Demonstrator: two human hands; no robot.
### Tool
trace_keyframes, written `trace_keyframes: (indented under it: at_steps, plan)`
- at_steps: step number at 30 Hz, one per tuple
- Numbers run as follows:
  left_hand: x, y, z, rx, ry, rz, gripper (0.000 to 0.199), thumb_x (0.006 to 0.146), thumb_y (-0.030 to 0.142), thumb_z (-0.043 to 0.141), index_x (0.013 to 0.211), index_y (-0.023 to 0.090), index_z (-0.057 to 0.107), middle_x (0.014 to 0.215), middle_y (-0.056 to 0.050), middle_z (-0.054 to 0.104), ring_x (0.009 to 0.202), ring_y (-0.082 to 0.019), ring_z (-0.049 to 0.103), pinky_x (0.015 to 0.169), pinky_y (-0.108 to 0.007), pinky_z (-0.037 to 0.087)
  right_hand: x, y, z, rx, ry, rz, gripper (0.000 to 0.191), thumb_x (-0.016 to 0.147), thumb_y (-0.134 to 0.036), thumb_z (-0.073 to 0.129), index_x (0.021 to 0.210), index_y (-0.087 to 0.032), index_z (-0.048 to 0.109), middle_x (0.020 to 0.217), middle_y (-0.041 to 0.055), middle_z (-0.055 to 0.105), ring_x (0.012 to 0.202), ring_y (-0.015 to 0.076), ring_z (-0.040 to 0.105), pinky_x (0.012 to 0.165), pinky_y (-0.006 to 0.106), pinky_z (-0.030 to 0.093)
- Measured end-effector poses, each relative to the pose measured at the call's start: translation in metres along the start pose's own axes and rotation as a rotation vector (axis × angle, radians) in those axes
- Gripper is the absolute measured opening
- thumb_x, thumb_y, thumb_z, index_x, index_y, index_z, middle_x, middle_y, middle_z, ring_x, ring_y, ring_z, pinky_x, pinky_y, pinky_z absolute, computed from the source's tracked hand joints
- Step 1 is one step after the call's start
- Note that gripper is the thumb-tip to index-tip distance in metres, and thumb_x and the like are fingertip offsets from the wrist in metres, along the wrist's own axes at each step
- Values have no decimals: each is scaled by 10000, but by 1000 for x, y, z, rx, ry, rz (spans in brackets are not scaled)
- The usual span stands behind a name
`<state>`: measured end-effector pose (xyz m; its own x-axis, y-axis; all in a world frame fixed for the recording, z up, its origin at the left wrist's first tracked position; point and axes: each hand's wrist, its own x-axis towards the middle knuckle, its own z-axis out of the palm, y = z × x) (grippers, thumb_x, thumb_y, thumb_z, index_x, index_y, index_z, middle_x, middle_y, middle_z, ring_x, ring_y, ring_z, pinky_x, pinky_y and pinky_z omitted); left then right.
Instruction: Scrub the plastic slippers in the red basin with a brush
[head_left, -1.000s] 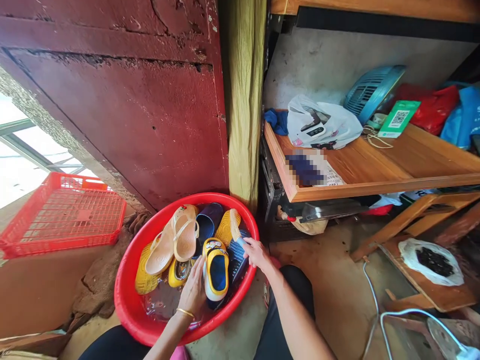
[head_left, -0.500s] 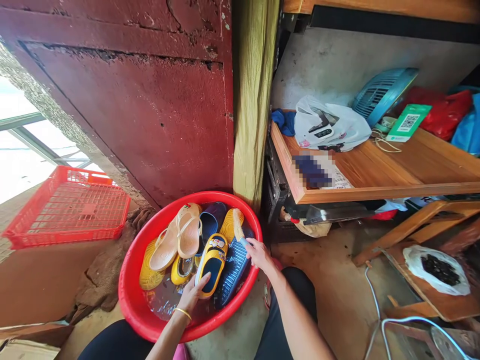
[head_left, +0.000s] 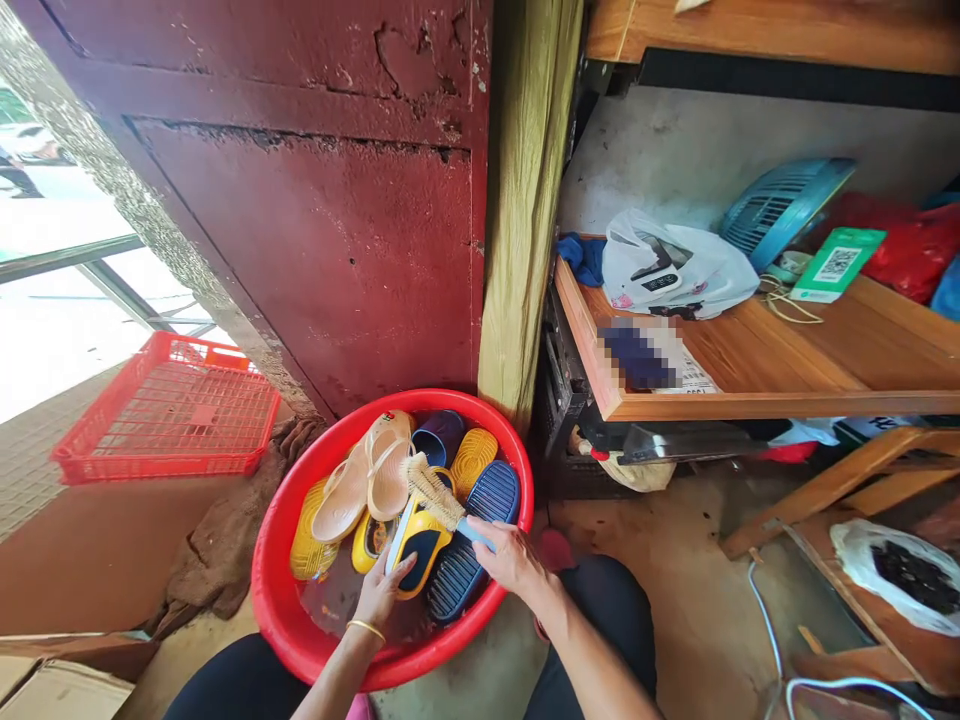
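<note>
1. Right hand (head_left: 511,552): grip's closed round the blue handle of a tan-bristled scrub brush (head_left: 435,490).
2. Left hand (head_left: 381,588): grip's pinching the side of a yellow-and-white clog with a dark blue inside (head_left: 424,548), thumb at the opening. The clog's tilted up in a round red plastic tub (head_left: 262,590), with the brush head crossing its upper and hiding part of it.
3. Tub's pretty crowded tbh: ribbed navy sole (head_left: 457,578) right beside the clog, two beige strappy slippers (head_left: 390,475) to its left, navy shoe (head_left: 442,432) behind.
4. Left of the tub: rumpled brown cloth (head_left: 225,540), then a red plastic mesh crate (head_left: 165,455).
5. Behind: peeling maroon door (head_left: 315,260).
6. Back right: wooden worktop (head_left: 780,350) with a white plastic bag (head_left: 679,270) and blue fan (head_left: 784,205).
</note>
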<state>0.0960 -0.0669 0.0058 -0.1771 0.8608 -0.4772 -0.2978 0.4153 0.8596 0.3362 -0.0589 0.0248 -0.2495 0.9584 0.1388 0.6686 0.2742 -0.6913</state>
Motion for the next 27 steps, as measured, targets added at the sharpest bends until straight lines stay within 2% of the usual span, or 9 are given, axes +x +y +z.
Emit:
trace_keyframes:
  at_steps: [2, 6, 9, 15, 19, 21, 23, 25, 27]
  plan:
    - [-2, 0, -1, -74, 9, -5, 512, 572, 267, 912, 1039, 183, 720, 954, -61, 797, 957, -277, 751, 822, -344, 610, -7, 5, -4, 41, 9, -17, 482, 863, -177, 583, 1332, -229, 680, 1217, 62, 749, 1081, 208, 718, 1034, 305, 520]
    - [-5, -1, 1, -233, 29, -78, 428, 721, 186, 819, 1123, 215, 675, 929, -48, 791, 774, -216, 763, 717, -339, 632, -28, 14, -13, 50, 38, 18, 460, 863, -186, 561, 1298, -209, 705, 1221, 74, 745, 1092, 226, 719, 1041, 333, 529]
    - [-4, -1, 3, -267, 12, -77, 445, 742, 143, 798, 1158, 213, 655, 940, -49, 787, 742, -195, 758, 671, -306, 627, -32, 11, -12, 59, 86, 17, 454, 873, -181, 547, 1299, -203, 703, 1245, 76, 732, 1119, 232, 708, 1047, 344, 528]
    - [-6, -6, -2, -172, -77, -73, 546, 668, 221, 866, 1170, 206, 650, 885, -48, 781, 727, -223, 756, 626, -322, 619, 18, -32, -4, 7, 52, -42, 461, 867, -125, 548, 1288, -228, 706, 1203, 60, 754, 1100, 217, 717, 1020, 306, 534]
    - [-12, -4, -2, -144, -154, -35, 629, 580, 345, 921, 1145, 192, 690, 926, -65, 790, 842, -275, 760, 713, -366, 626, 42, -63, -8, 70, 63, -109, 428, 886, -145, 557, 1283, -205, 704, 1243, 69, 737, 1139, 214, 698, 1054, 309, 508]
    - [-13, -1, 1, -145, -194, -37, 651, 585, 414, 911, 1157, 187, 700, 950, -77, 791, 893, -295, 755, 756, -392, 625, 33, -71, -13, 101, 99, -116, 430, 905, -169, 543, 1312, -177, 682, 1278, 90, 717, 1172, 219, 681, 1074, 327, 495]
    - [-10, 1, 5, -161, -179, -27, 645, 664, 511, 845, 1206, 198, 687, 1016, -90, 786, 933, -297, 747, 777, -409, 623, 10, -75, -18, 105, 159, -81, 449, 933, -191, 506, 1358, -162, 645, 1325, 105, 688, 1215, 227, 656, 1092, 355, 486]
    - [-3, 0, 8, -154, -112, 7, 620, 784, 599, 711, 1268, 215, 658, 1109, -105, 769, 961, -287, 741, 786, -413, 621, -23, -76, -22, 82, 198, -29, 463, 957, -227, 483, 1397, -177, 615, 1354, 100, 670, 1237, 235, 641, 1090, 368, 491]
    - [7, -5, 11, -81, -15, 82, 601, 867, 617, 594, 1306, 209, 633, 1164, -126, 752, 992, -278, 733, 806, -405, 614, -57, -78, -21, 26, 169, 13, 446, 959, -269, 504, 1384, -236, 635, 1317, 70, 697, 1191, 242, 672, 1053, 352, 524]
